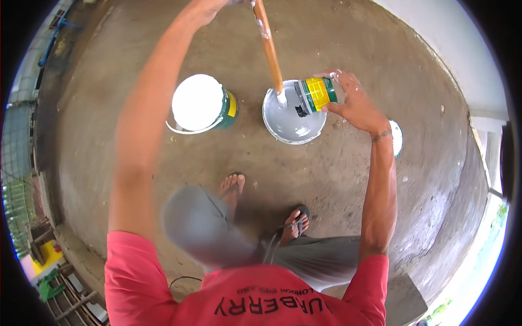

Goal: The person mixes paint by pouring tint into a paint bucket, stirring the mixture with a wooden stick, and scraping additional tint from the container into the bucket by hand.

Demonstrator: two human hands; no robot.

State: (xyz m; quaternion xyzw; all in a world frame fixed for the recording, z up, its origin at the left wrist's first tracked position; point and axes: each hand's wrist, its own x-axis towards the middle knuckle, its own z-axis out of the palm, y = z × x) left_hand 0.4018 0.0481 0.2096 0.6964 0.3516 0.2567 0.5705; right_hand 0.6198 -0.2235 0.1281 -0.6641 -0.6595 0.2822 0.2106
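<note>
At the top edge, my left hand [209, 8] is wrapped round the upper part of a wooden stick [266, 41]; part of the hand lies outside the view. The stick's white-coated lower end dips into grey paint [296, 127] in an open bucket [265, 117]. My right hand [353, 100] grips a small green and yellow paint can [318, 93]. The can is tilted over the bucket's right side, its mouth facing the paint. Dark paint marks its rim, and whether any is flowing out I cannot tell.
A green bucket [228, 111] with a white top and a white handle stands left of the paint bucket. Partly behind my right wrist is another white-topped container [397, 138]. My sandalled feet [234, 185] are on the brown floor [179, 163]; a pale wall [451, 43] borders the right.
</note>
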